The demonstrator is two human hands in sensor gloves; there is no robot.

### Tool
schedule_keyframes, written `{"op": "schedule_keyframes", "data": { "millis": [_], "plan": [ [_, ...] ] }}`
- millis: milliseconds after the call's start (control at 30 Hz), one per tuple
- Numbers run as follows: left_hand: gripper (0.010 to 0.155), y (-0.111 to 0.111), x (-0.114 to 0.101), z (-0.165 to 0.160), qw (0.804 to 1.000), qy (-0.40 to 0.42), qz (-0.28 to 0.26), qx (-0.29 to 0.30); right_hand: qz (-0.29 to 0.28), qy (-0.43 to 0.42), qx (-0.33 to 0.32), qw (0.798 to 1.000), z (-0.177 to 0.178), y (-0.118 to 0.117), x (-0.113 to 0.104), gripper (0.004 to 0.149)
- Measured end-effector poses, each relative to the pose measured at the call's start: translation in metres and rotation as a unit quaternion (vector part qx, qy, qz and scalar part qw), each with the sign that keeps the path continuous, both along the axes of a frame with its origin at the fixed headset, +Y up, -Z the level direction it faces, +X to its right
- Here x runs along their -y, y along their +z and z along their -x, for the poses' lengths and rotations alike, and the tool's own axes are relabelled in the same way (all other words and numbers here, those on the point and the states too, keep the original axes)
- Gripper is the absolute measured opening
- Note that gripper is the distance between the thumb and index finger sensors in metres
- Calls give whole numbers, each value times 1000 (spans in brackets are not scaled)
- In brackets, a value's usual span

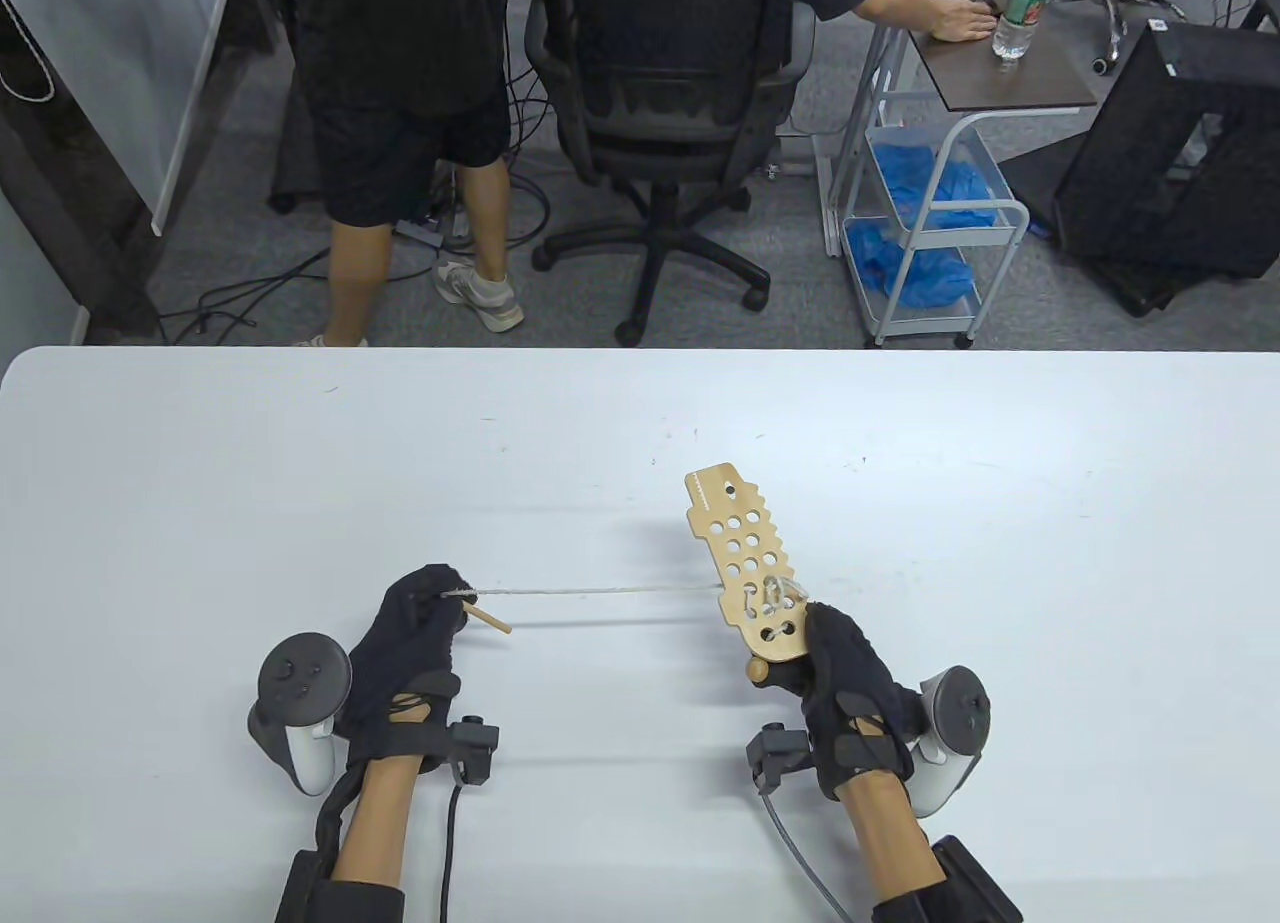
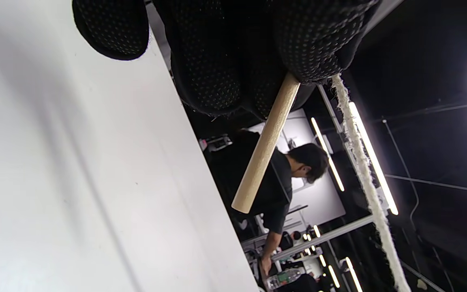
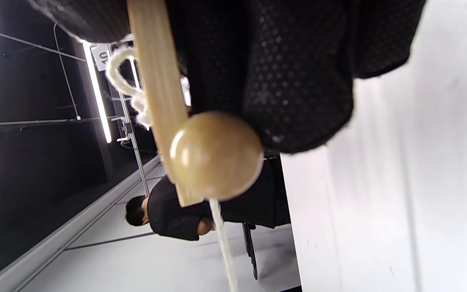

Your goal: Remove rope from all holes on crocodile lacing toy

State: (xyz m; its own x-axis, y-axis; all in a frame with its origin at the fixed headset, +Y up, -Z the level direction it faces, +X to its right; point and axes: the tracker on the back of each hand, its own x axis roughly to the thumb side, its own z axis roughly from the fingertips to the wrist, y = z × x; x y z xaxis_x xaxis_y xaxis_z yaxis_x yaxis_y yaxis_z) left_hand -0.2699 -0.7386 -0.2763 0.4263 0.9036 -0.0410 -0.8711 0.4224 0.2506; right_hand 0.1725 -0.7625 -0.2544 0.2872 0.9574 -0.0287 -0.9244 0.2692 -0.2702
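Most holes of the crocodile board [image 1: 745,563] look bare; the rope [image 1: 590,591] is laced only near the end the right hand [image 1: 845,683] grips above the counter [image 1: 640,433]. The left hand [image 1: 420,633] pinches the rope by its peg [image 1: 488,618], pulled taut sideways.

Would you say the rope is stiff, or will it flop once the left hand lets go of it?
Probably floppy: the rope runs straight only because the left hand pulls it taut from the wooden board. Its frayed, fibrous surface suggests soft, light cord. The loose loops at the board curl freely.
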Motion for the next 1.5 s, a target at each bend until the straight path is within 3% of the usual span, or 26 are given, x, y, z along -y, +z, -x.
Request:
{"op": "schedule_keyframes", "data": {
  "millis": [433,900,1100,1500],
  "plan": [
    [42,3,4,14,999,15,1,-36,32,-62,26,997,-15,-4,10,50],
    [42,7,0,15,999,22,-10,-49,25,-117,41,992,-20,-2,10,53],
    [42,10,5,25,994,76,-4,-75,18,-188,47,981,-23,-2,18,55],
    [43,15,5,30,986,124,-22,-108,19,-191,49,980,-26,-2,19,56]
  ]
}}
